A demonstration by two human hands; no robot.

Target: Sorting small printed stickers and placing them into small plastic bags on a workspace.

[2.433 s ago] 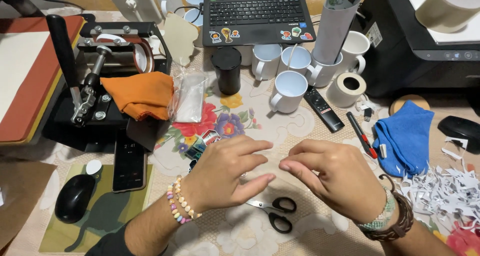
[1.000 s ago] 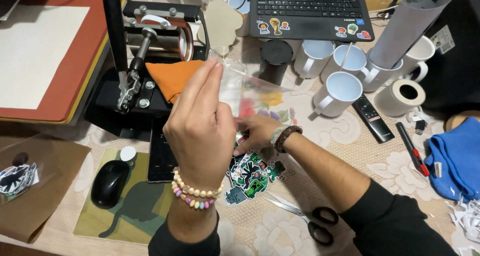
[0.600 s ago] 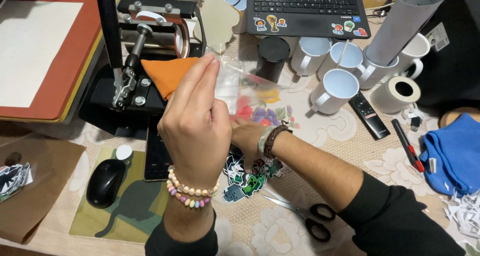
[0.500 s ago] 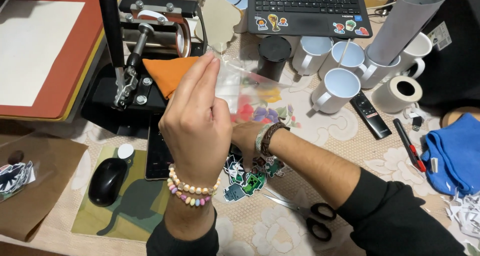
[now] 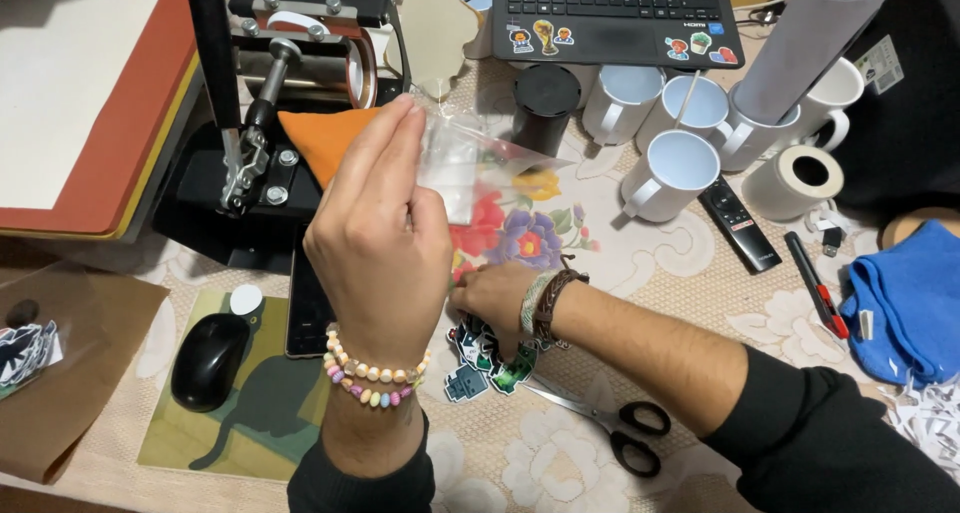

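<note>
Grip: left hand (image 5: 375, 238) is raised, fingertips pinched on the top edge of a clear bag (image 5: 470, 163); right hand (image 5: 490, 298) lies low on the table, fingers curled onto a pile of stickers (image 5: 485, 358), though whether it has actually pinched one cannot be told.
Surface: tablecloth (image 5: 650, 273) of cream lace with a flower print, crowded with gear.
Left side: black mug press (image 5: 270, 103) with an orange cloth (image 5: 325, 143) on it, red mat (image 5: 90, 93) at the edge, mouse (image 5: 208, 361) on a green pad (image 5: 250, 413), phone (image 5: 305, 308) beside it.
Far side: laptop (image 5: 620, 13), white mugs (image 5: 670, 173), a black cup (image 5: 545, 108), grey roll (image 5: 810, 43) standing in a mug, tape roll (image 5: 805, 178).
Right side: remote (image 5: 738, 223), pen (image 5: 815, 283), blue cloth (image 5: 910, 298), scissors (image 5: 610, 428) near the right forearm.
Hidden: left hand covers part of the bag and the phone's right edge; right palm covers the top of the stickers; what is in the bag is hard to make out.
Cut off: laptop screen, red mat and blue cloth run out of view.
Bag to grip: hangs from the left fingertips, above and beyond the right hand.
Stickers to grip: under and just below the right fingers, beside the left wrist.
</note>
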